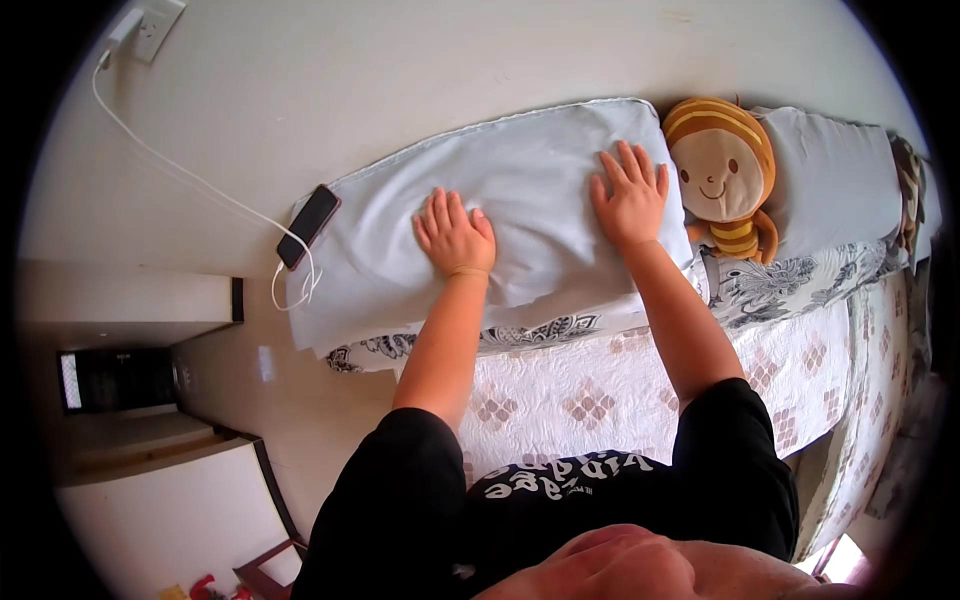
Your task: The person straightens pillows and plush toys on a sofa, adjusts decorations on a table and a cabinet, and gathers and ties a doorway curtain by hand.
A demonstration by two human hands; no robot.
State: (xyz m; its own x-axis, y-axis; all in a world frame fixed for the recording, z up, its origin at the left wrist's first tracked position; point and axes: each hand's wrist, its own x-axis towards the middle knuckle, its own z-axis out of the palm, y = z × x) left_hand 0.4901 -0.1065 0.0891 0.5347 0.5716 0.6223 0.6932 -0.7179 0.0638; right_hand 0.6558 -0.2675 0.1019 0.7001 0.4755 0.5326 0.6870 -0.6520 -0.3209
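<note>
A person's chin [625, 562] and black shirt [400, 500] come nearest. Fingers spread and released, the left hand [460, 240] and right hand [635, 208] lie palm-down, well apart, on a pale grey pillow [540, 230]. A phone [309, 226] rests at its left edge; a doll [720, 180] sits against its right. Wall [420, 70] borders the far edge; floor [325, 430] stretches left of the bed [545, 385].
</note>
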